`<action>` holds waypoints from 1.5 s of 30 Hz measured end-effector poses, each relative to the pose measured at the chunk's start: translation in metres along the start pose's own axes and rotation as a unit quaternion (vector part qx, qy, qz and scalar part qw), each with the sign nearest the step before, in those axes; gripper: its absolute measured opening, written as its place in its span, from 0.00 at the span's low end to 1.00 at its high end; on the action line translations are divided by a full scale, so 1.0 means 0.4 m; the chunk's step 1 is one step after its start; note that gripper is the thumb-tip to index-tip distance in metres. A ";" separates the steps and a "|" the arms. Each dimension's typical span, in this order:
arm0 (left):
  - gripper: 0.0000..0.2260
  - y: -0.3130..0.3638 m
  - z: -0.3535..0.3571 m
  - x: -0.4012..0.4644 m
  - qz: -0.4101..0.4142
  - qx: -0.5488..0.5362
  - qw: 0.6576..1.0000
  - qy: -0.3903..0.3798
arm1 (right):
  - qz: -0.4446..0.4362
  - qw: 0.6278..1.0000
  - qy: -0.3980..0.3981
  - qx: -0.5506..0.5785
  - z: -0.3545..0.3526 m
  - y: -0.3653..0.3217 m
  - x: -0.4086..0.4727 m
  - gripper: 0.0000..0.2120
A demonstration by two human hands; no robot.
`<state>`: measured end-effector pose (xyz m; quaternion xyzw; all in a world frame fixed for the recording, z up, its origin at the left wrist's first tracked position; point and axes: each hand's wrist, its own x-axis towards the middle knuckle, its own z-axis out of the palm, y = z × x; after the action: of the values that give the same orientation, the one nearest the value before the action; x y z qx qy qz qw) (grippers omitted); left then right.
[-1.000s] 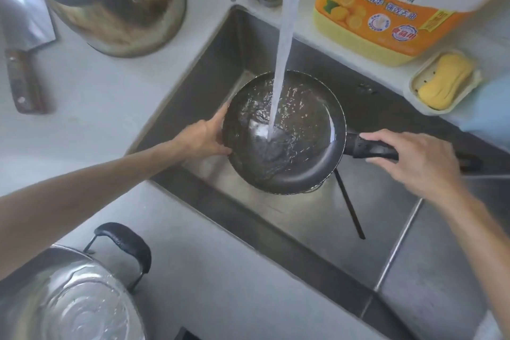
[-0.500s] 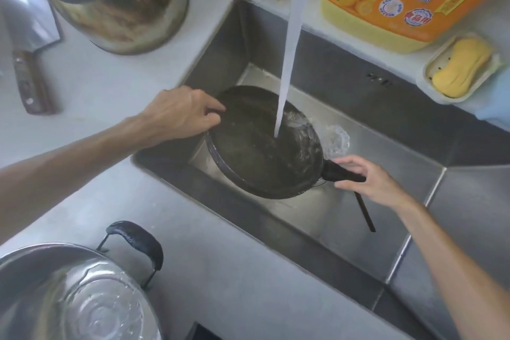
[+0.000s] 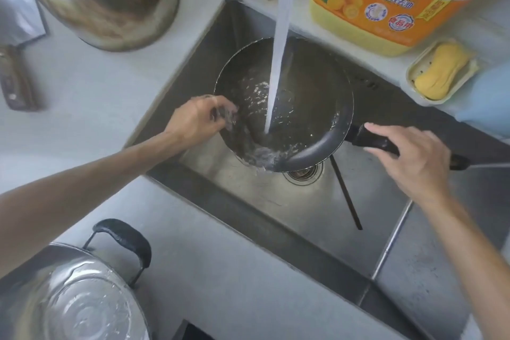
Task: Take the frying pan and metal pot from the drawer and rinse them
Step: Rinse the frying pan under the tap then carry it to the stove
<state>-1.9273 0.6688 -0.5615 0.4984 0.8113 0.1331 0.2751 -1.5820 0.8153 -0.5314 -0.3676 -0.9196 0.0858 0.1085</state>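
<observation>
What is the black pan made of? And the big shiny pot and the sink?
The frying pan looks like metal with a dark, probably non-stick coating: matte black inside, a thin bright rim, and a black, likely plastic handle. The metal pot seems polished stainless steel, since it mirrors the light. The sink looks like brushed stainless steel: grey and dull, with soft reflections.

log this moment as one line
step: rinse pan | right hand: on handle | left hand: rubbing inside | tap running | pot: on counter
</observation>
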 end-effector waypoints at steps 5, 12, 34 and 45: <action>0.18 0.036 -0.116 -0.062 0.130 0.118 0.982 0.070 | 0.195 0.927 -0.111 0.301 0.128 -0.043 -0.081 0.23; 0.14 0.040 -0.165 -0.070 0.001 0.185 0.977 -0.106 | 0.146 0.877 -0.319 0.329 0.170 -0.052 -0.068 0.19; 0.22 0.129 -0.189 -0.082 0.162 0.228 0.959 0.041 | 0.216 0.868 -0.214 0.393 0.157 -0.065 -0.108 0.23; 0.16 0.002 -0.021 -0.086 -0.116 0.032 0.974 -0.190 | -0.084 0.991 -0.100 -0.019 -0.014 -0.009 0.037 0.19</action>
<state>-1.9195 0.6393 -0.5435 0.4259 0.8000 -0.0225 0.4220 -1.5933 0.8235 -0.5230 -0.2805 -0.9550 0.0954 0.0154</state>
